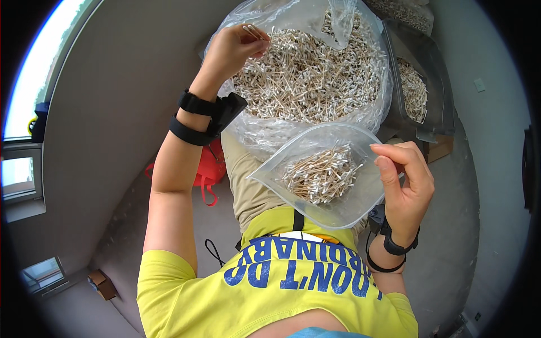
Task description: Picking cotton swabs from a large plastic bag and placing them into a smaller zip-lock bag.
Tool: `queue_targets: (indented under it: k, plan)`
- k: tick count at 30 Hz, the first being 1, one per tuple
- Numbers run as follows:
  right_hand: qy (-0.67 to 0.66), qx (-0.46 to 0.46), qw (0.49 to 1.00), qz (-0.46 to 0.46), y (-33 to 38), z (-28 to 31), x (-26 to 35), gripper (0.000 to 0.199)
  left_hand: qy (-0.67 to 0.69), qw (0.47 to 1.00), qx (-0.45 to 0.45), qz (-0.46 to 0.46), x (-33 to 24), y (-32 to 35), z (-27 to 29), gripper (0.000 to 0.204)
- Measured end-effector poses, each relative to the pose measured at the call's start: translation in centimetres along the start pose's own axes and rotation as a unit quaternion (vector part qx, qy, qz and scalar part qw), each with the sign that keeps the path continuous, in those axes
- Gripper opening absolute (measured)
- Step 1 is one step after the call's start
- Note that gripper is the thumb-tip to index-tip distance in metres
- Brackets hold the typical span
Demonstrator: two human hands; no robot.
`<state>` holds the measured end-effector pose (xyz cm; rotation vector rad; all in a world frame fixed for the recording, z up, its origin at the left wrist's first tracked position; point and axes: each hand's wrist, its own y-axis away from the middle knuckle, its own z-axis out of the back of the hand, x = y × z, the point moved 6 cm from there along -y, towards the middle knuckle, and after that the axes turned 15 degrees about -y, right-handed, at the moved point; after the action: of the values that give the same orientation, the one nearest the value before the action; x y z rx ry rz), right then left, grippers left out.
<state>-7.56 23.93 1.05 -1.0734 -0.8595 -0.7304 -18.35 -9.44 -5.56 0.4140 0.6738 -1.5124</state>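
Above the left edge of a large clear plastic bag [256, 127], my left hand [239, 48] pinches a few cotton swabs [252, 31]. Loose cotton swabs [310, 73] with wooden sticks and white tips fill that big bag. Closer to my body, a smaller translucent pouch [282, 163] lies over my lap with its mouth spread. Inside it rests a heap of swabs [321, 174]. My right hand [407, 177] grips the pouch's right rim between thumb and fingers.
Right of the big bag stands a grey plastic bin [442, 90] with more swabs in it. Beyond it is another clear bag [406, 11] of swabs. A red bag [211, 169] sits on the floor at left, and a cardboard box [102, 284] lies farther off by the wall.
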Motion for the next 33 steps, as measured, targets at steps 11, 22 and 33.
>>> queue_targets:
  k: [11,22,33]
  plan:
    - [-0.021,0.008,1.000,-0.003,0.4,-0.3,-0.2,0.009,0.305,0.949,0.072,-0.037,-5.3,3.8,1.9,0.020]
    - [-0.018,-0.013,1.000,0.004,0.6,0.0,0.0,0.009,0.349,0.925,0.131,-0.071,-12.5,7.9,2.1,0.016]
    - [-0.054,-0.034,0.998,0.015,1.2,0.3,-0.8,0.029,0.371,0.905,0.209,-0.012,-14.1,10.1,-1.5,0.011]
